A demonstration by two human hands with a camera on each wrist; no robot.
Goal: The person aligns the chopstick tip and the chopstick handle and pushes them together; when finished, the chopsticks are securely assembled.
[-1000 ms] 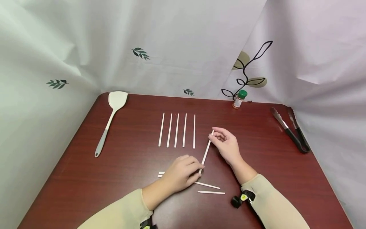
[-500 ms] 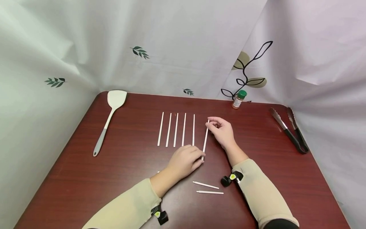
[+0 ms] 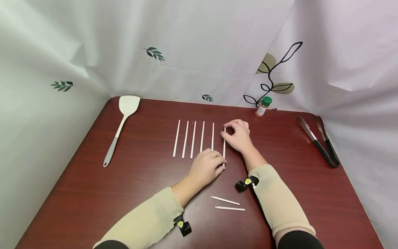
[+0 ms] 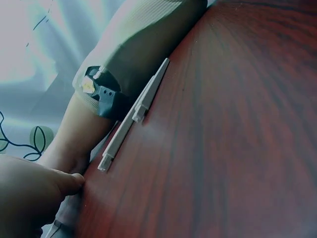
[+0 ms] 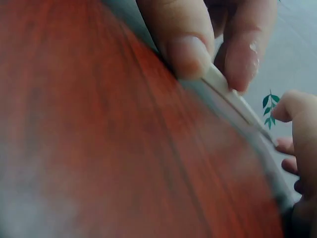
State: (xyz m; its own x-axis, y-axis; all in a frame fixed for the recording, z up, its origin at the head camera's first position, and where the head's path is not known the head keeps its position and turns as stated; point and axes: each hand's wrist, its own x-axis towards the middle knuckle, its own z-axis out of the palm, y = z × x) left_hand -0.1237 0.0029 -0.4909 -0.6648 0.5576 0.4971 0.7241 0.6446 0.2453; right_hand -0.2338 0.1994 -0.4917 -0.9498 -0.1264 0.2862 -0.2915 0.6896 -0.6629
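A thin white chopstick (image 3: 224, 147) lies along the right end of a row of similar chopsticks (image 3: 176, 138), nearly parallel to them. At its far end, my right hand (image 3: 238, 136) pinches it between thumb and fingers; the right wrist view shows the thumb and a fingertip on either side of the chopstick (image 5: 237, 103). My left hand (image 3: 206, 166) holds its near end between thumb and fingers, covering the lower tips of neighbouring chopsticks. Closer to me lie two short chopstick pieces (image 3: 225, 200), each with a narrow joint end, which also appear in the left wrist view.
A white spatula (image 3: 119, 131) with a grey handle lies at left. Near the back edge stands a small green-capped bottle (image 3: 263, 107). Black-handled tongs (image 3: 320, 143) lie spread at far right. White patterned cloth (image 3: 186, 52) hangs around the table (image 3: 77, 193).
Both hands have carried the chopstick away from me, turning it from a slant to line up beside the row. My left forearm now covers the pieces that lay by it.
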